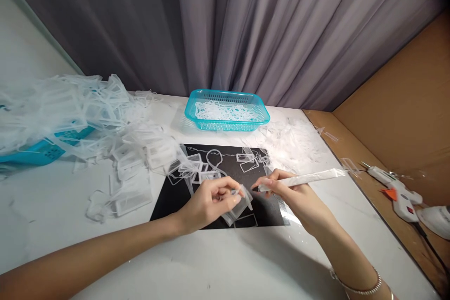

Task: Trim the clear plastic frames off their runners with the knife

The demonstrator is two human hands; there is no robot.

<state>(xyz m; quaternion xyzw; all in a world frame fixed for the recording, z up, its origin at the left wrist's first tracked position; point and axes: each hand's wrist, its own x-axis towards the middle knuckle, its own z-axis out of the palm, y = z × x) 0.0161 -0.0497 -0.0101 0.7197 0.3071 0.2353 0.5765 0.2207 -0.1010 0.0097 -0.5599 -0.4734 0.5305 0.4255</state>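
Note:
My left hand [214, 201] pinches a translucent plastic piece [247, 197] between thumb and fingertips, above a black mat [267, 211]. My right hand [291, 192] is closed around a white-wrapped, pen-like tool [312, 177]. Its dark tip points left, close to the plastic piece; whether they touch I cannot tell. Below my left hand, a thin rectangular frame [250, 220] lies on the mat's near edge. More small plastic frames [191, 164] and stringy offcuts [258, 157] are scattered on the mat's far half.
A blue basket [228, 124] of thin white strips stands behind the mat. Translucent frames [70, 98] are heaped at the left, over another blue container [45, 152]. A pile of scraps [291, 143] lies on the right. A glue gun [397, 192] with a cord rests at the far right.

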